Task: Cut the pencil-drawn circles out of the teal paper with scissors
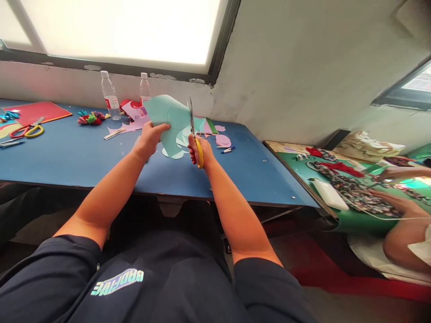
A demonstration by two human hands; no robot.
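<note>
My left hand grips a light green sheet of paper by its lower left edge, thumb on top. A circle outline is drawn on the sheet, which is held up above the blue table. In my right hand are scissors with yellow and red handles, their blades pointing upward at the sheet's right edge. Whether the blades touch the paper is hard to tell. Below the sheet lie light green paper circles, partly hidden by it. To the right are pink paper circles and pens.
On the blue table stand two plastic bottles. Pink paper scraps, a second pair of scissors, a red sheet and a colourful paper flower lie leftward. A co-worker's hands handle patterned fabric on the green table at right.
</note>
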